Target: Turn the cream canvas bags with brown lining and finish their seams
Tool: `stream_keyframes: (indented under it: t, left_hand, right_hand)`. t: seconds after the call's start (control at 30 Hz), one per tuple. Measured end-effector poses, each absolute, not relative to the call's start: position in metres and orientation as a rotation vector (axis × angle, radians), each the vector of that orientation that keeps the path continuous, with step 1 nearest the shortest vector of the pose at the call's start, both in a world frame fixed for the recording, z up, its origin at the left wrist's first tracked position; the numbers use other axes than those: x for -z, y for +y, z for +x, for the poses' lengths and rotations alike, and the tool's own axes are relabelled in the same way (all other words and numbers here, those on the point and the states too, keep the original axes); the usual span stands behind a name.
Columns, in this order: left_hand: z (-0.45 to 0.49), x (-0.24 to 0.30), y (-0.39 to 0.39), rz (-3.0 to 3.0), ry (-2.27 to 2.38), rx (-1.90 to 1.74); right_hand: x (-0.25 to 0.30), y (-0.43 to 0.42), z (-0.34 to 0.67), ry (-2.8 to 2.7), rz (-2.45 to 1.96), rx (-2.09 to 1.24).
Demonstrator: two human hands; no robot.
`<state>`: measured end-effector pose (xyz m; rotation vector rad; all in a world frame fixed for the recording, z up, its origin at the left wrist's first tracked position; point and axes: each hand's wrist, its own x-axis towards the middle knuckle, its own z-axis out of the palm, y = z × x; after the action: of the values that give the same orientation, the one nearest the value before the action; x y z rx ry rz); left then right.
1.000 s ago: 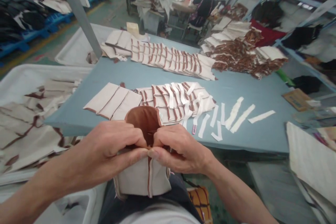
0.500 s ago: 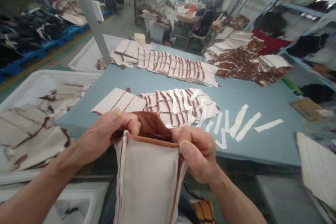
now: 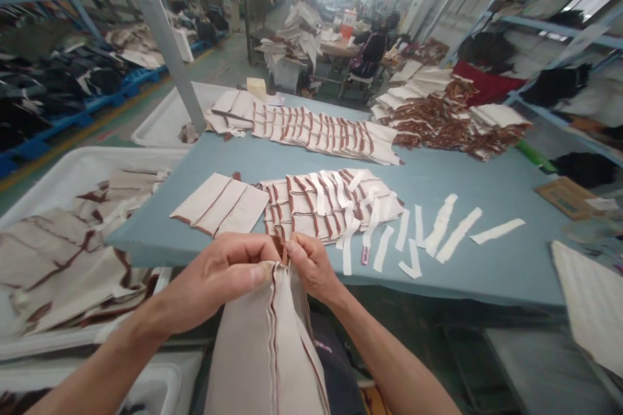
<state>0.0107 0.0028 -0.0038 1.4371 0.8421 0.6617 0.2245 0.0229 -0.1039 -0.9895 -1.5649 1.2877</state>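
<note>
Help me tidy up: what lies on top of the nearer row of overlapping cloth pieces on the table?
Several white strips lie on the cloth pieces, toward the row's middle and right. Fabric under them, and much of each overlapped piece, is covered.

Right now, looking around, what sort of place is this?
Probably a sewing workshop: rows of seamed cream fabric pieces overlap on the blue table, a white tub beside it holds more, and a co-worker sits at a farther table.
</note>
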Motion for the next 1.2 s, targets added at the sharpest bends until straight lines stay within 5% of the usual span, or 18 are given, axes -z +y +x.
stream_keyframes:
  t: [0.77,1.2]
  left_hand:
    - [0.018,0.012,-0.003,1.409,0.871,-0.623]
    - [0.028,-0.012,0.004,1.531,1.059,-0.655]
  right_hand:
    - [0.111,0.013,0.236,-1.521,-0.958,-1.413]
    - [0.083,0.031,0.262,-1.735,-0.909,-1.188]
